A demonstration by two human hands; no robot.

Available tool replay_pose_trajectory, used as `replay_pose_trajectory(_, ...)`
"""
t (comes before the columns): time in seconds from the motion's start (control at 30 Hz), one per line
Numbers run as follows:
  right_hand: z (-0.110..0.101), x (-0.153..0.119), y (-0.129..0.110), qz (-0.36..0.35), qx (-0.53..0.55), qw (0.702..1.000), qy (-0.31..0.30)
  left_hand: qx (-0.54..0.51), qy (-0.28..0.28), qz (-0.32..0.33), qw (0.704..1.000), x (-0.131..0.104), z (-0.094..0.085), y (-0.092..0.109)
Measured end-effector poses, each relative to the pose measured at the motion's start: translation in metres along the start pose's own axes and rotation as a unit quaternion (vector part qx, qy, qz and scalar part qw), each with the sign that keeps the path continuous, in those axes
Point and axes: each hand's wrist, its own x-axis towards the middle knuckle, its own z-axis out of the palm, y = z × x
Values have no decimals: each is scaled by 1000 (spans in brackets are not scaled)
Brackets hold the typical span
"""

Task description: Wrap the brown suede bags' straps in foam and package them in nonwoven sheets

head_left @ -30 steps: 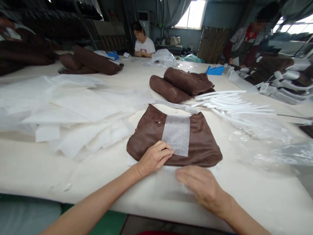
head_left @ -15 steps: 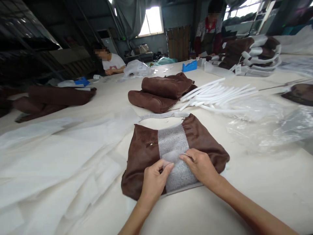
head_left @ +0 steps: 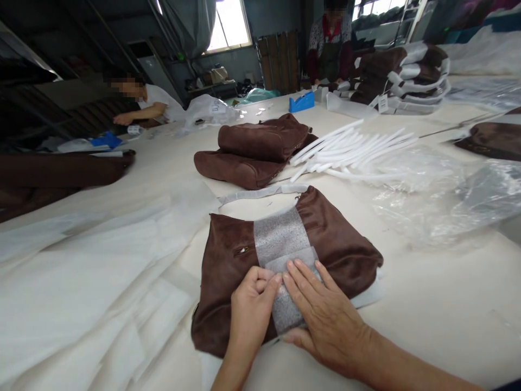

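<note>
While one brown bag [head_left: 337, 244] lies flat, my right hand [head_left: 321, 317] presses open-palmed on its one white strip [head_left: 280, 239]. My left hand [head_left: 252, 309] pinches that strip's edge. Two more bags [head_left: 252, 152] sit stacked behind.

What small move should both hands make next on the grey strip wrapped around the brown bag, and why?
Probably smooth outward. The right hand lies flat on the grey fibrous wrapping strip, whose folded end overlaps on the brown suede bag; the left hand pinches its edge. Sliding the palm along the overlap would likely flatten it while the left hand holds it.
</note>
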Motion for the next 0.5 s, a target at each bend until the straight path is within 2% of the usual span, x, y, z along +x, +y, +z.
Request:
replay_pose_trajectory(0.07, 0, 2, 0, 13, 23, 1000, 0, 8, 38, 15, 999, -5, 0, 1)
replay_pose_trajectory(0.1, -1, 2, -1, 18, 35, 999, -2, 26, 77, 50, 995, -9, 0, 3)
replay_pose_trajectory(0.13, -2, 2, -1, 21, 47, 999, -7, 57, 125, 109, 985, -14, 1, 5)
replay_pose_trajectory(0.17, -4, 2, -1, 24, 57, 998, -12, 100, 163, 188, 963, -19, 2, 7)
replay_pose_trajectory(0.2, -5, 2, -1, 28, 66, 997, -18, 152, 179, 274, 933, -23, 4, 8)
replay_pose_trajectory(0.27, -10, 2, -2, 35, 81, 996, -20, 258, 129, 428, 856, -25, 8, 6)
replay_pose_trajectory(0.33, -14, 2, 0, 30, 79, 996, -6, 344, 40, 517, 783, -17, 13, -3)
replay_pose_trajectory(0.37, -16, 3, 1, 22, 68, 997, 1, 371, 27, 541, 754, -10, 16, -10)
replay_pose_trajectory(0.4, -18, 2, 4, 15, 52, 998, 5, 390, 28, 550, 738, -2, 20, -18)
replay_pose_trajectory(0.43, -20, 2, 7, 12, 34, 999, 8, 393, 33, 553, 734, 5, 25, -26)
replay_pose_trajectory(0.5, -24, -3, 15, 22, 0, 1000, 10, 375, 48, 551, 744, 17, 32, -38)
